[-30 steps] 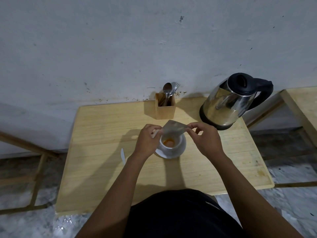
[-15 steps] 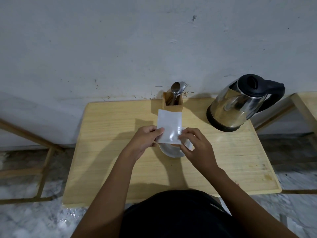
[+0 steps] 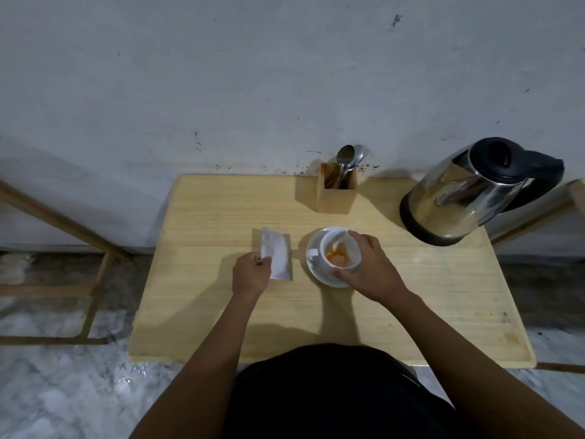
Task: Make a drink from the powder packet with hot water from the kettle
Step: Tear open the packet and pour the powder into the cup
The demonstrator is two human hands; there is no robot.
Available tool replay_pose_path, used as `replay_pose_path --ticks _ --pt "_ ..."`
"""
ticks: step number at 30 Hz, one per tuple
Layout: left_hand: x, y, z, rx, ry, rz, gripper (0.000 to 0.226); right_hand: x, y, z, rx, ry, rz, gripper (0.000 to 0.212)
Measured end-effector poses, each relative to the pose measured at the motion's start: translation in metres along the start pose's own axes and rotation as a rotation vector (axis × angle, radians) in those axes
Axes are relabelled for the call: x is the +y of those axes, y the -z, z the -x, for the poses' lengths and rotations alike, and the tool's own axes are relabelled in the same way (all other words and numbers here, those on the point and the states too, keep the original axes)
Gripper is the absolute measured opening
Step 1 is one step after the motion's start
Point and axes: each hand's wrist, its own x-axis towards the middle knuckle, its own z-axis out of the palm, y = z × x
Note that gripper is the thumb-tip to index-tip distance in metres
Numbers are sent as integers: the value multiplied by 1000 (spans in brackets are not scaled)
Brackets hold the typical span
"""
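A white cup point(image 3: 338, 247) with orange powder point(image 3: 336, 255) in its bottom stands on a white saucer point(image 3: 316, 269) in the middle of the wooden table point(image 3: 205, 305). My right hand point(image 3: 367, 267) grips the cup's rim from the right. To the left of the saucer lies the silvery powder packet point(image 3: 277, 255), flat on the table, with my left hand point(image 3: 251, 274) pinching its near left corner. A steel kettle point(image 3: 459, 201) with a black lid and handle stands at the table's back right.
A wooden holder point(image 3: 337, 193) with a spoon and fork stands at the back edge, against the grey wall. Wooden frames stand on the floor at the left and right of the table. My dark-clothed lap fills the bottom middle.
Both hands held the packet over the cup. Now my left hand has carried it down onto the table at the left, and my right hand has taken hold of the cup.
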Motion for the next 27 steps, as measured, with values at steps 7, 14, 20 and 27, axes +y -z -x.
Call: replay_pose_path --ticks 7,14,20,27 --pt "-9 -20 3 37 -409 -744 61 -3 2 -7 -19 -48 23 94" --pt "-25 -23 -5 -131 -479 -832 50 -4 3 -5 -25 -43 -2 88" --pt "-18 -20 -4 -102 -514 -779 45 -5 4 -3 -39 -41 -51 88" --pt "27 -35 29 -137 -413 -177 33 -1 24 16 86 -39 -109 80"
